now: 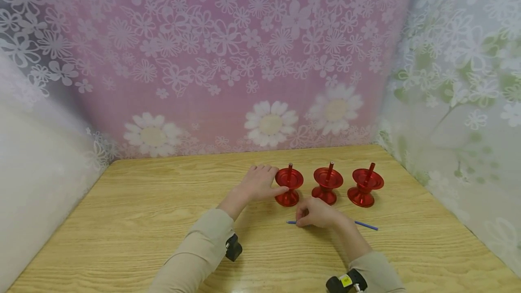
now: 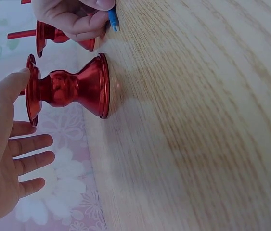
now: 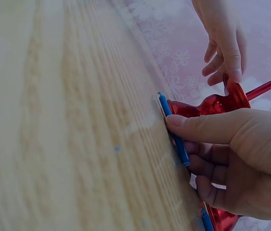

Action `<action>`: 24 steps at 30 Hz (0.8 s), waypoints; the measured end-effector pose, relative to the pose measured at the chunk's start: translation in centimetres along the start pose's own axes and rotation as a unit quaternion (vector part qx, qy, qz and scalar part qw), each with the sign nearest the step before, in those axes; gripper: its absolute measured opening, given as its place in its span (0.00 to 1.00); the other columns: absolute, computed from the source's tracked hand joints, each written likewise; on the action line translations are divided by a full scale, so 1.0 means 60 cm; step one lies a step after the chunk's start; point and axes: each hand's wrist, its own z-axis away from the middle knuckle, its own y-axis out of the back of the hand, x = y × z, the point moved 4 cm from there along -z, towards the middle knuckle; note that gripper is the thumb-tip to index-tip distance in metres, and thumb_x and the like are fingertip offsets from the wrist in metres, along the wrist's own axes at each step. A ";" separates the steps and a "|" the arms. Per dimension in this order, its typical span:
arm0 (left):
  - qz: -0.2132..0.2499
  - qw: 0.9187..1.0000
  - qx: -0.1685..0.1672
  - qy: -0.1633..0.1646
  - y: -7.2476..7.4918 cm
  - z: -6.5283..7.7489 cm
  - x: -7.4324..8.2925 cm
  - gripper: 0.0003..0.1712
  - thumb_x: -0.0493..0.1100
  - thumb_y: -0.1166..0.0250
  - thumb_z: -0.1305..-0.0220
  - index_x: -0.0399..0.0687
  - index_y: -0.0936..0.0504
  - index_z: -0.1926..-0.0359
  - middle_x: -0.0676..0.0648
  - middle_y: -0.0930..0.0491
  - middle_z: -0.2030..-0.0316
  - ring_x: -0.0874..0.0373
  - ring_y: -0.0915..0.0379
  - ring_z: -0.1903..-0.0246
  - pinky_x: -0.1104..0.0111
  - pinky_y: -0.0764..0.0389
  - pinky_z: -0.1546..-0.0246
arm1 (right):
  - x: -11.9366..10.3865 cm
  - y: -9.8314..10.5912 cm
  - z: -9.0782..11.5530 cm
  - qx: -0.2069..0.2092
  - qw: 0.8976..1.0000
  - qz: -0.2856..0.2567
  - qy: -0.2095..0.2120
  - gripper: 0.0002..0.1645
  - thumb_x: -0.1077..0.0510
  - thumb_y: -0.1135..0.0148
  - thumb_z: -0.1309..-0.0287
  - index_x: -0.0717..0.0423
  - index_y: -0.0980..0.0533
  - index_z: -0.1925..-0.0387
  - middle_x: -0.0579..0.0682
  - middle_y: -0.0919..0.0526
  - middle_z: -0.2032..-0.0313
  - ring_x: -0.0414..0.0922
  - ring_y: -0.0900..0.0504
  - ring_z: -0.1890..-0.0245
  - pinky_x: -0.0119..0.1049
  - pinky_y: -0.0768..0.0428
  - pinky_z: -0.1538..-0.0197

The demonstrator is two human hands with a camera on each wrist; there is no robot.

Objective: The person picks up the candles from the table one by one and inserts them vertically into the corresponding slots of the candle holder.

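A shiny red candle holder (image 1: pixel 288 197), with a wide dish and a thin red stem standing up from it, stands upright at the left of a row. My left hand (image 1: pixel 258 182) holds its dish rim with thumb and index finger; the other fingers (image 2: pixel 34 162) stretch out loosely beside it. Just in front of the holder, my right hand (image 1: pixel 319 213) pinches a thin blue candle (image 3: pixel 179 149) between thumb and fingertips, low over the table. A second blue candle (image 1: pixel 367 225) lies on the table to the right of that hand.
Two matching red candle holders, a middle one (image 1: pixel 328 180) and a right one (image 1: pixel 362 196), stand in the same row. The wooden table (image 1: pixel 163 220) ends at a pink flowered curtain (image 1: pixel 203 103) behind, with a pale curtain (image 1: pixel 456 125) on the right.
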 end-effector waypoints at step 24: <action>0.001 1.000 -0.001 0.000 -0.001 -0.001 -0.001 0.36 0.70 0.51 0.40 0.50 0.29 0.43 0.50 0.26 0.48 0.53 0.33 0.47 0.57 0.36 0.46 | 0.007 0.035 0.011 0.004 0.998 -0.056 0.021 0.13 0.55 0.39 0.42 0.60 0.19 0.61 0.48 0.17 0.64 0.40 0.24 0.62 0.37 0.26 0.58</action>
